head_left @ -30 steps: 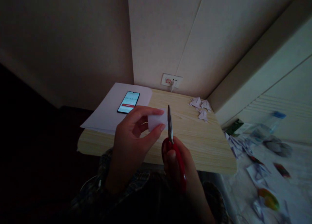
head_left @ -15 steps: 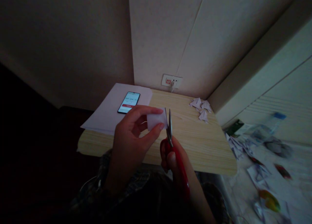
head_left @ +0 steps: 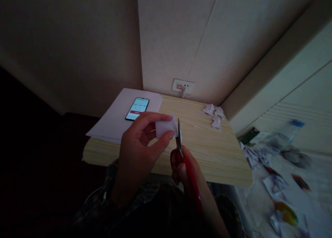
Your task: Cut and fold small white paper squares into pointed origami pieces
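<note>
Between the thumb and fingers of my left hand (head_left: 141, 141) is a small white piece of paper (head_left: 164, 128), held up over the table. My right hand (head_left: 190, 174) grips the red handles of a pair of scissors (head_left: 179, 137), whose blades point up and away from me. The blades stand at the right edge of the paper; whether they touch it I cannot tell. Part of the handles is hidden by my fingers.
A stack of white paper (head_left: 110, 117) lies at the left of the wooden table (head_left: 210, 158), with a lit phone (head_left: 137, 108) on it. Several small folded paper pieces (head_left: 209, 109) sit at the back right. A plastic bottle (head_left: 285, 134) and scattered papers lie right of the table.
The scissors' blades were spread around the paper's right edge half a second ago and are now closer together. The paper has shifted slightly left; both hands keep their hold.
</note>
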The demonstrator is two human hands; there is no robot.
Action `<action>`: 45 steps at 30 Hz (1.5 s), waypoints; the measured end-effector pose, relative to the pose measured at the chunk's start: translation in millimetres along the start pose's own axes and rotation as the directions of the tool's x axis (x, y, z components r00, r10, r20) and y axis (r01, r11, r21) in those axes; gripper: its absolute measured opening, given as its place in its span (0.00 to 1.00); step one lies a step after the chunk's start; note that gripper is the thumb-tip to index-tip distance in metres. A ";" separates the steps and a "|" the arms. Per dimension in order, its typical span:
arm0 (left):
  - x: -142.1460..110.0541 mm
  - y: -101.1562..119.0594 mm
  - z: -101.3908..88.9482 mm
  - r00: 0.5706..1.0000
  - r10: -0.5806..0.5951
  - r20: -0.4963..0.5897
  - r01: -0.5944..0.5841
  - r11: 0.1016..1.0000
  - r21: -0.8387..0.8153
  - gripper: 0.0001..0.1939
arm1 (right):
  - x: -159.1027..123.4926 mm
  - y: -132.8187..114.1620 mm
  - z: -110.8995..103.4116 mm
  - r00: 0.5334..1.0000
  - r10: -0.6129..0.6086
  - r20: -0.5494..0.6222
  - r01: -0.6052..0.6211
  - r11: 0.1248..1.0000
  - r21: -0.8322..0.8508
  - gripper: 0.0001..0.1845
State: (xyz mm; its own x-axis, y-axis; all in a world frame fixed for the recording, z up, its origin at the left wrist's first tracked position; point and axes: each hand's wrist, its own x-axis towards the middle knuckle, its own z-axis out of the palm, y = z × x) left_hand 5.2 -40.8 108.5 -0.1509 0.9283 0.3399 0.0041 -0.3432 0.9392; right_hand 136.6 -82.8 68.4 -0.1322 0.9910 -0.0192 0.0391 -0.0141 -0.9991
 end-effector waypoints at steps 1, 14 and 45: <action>-0.2 -0.2 -0.1 1.000 -0.002 0.002 0.003 1.000 -0.003 0.10 | -0.4 -0.6 0.1 1.000 0.002 0.003 -0.002 1.000 -0.004 0.35; 0.8 -1.4 1.2 0.999 0.020 0.027 -0.019 0.999 -0.037 0.10 | -0.8 1.3 1.0 0.999 -0.040 -0.033 0.039 0.999 -0.031 0.35; 0.6 -2.9 2.2 1.000 0.012 0.017 -0.011 0.999 -0.036 0.10 | -0.2 11.3 0.3 0.995 -0.049 -0.088 0.049 0.999 -0.013 0.33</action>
State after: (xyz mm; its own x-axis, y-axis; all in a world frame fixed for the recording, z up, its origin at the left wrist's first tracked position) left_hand 7.3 -38.9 106.1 -0.1340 0.9265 0.3516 -0.0299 -0.3584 0.9331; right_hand 136.8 -83.2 57.1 -0.0460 0.9984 0.0336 0.0456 0.0357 -0.9983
